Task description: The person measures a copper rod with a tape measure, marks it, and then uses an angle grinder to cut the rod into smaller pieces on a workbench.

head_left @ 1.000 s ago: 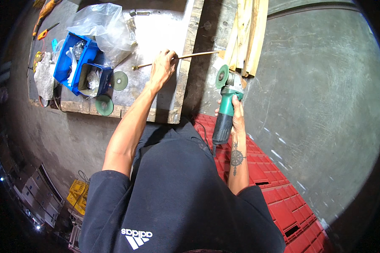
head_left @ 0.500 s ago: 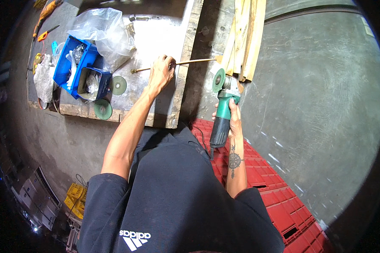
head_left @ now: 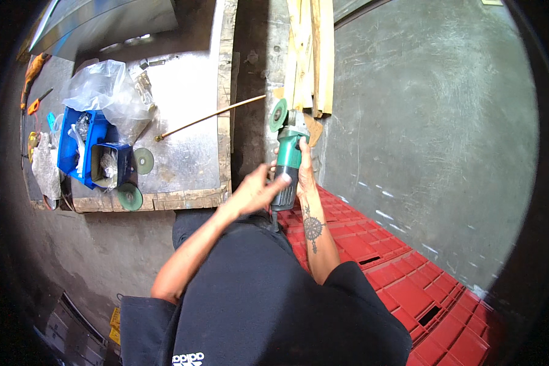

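Observation:
My right hand (head_left: 307, 171) is wrapped round the body of a green and black angle grinder (head_left: 291, 150), held upright with its head pointing away from me. A green disc (head_left: 279, 115) is mounted on the head's left side. My left hand (head_left: 254, 193) is at the grinder's black rear part, its fingers stretched out and slightly blurred. One fingertip overlaps the black casing; firm contact is hard to make out. A thin brass-coloured rod (head_left: 208, 116) with a small fitting at its left end lies on the workbench (head_left: 183, 161) and sticks out past the right edge.
Blue bins (head_left: 73, 149) with plastic-wrapped contents, a clear plastic bag (head_left: 107, 91) and two loose green discs (head_left: 143, 160) are on the bench's left. Wooden strips (head_left: 308, 55) lie beyond the grinder. Red plastic panels (head_left: 396, 280) cover the floor at right.
My left hand has let go of the rod and moved back toward me to the grinder's rear. The rod stays on the bench. The whole view has shifted, with the bench now further left.

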Demonstrator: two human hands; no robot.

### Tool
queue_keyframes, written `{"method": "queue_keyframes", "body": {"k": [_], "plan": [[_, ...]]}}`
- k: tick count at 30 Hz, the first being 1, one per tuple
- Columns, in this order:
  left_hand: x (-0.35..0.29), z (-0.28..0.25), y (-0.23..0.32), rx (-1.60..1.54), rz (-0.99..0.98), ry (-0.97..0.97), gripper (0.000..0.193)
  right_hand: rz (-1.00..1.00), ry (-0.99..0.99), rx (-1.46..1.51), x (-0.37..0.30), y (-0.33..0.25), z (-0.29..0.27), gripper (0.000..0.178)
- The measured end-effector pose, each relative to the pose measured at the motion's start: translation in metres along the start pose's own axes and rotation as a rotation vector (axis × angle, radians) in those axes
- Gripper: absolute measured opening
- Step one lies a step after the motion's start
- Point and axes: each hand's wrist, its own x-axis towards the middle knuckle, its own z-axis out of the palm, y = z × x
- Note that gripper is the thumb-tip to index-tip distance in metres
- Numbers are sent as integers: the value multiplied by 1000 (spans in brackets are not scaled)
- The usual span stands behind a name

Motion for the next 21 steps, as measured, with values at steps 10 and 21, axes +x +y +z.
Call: {"method": "queue_keyframes", "body": {"k": [10, 21], "plan": [[17, 42, -7, -114, 23, -135, 105, -117, 220, 97, -5, -3, -8, 75], [21, 34, -5, -43, 85, -233, 112, -110, 314, -20, -8, -18, 0, 74]]}}
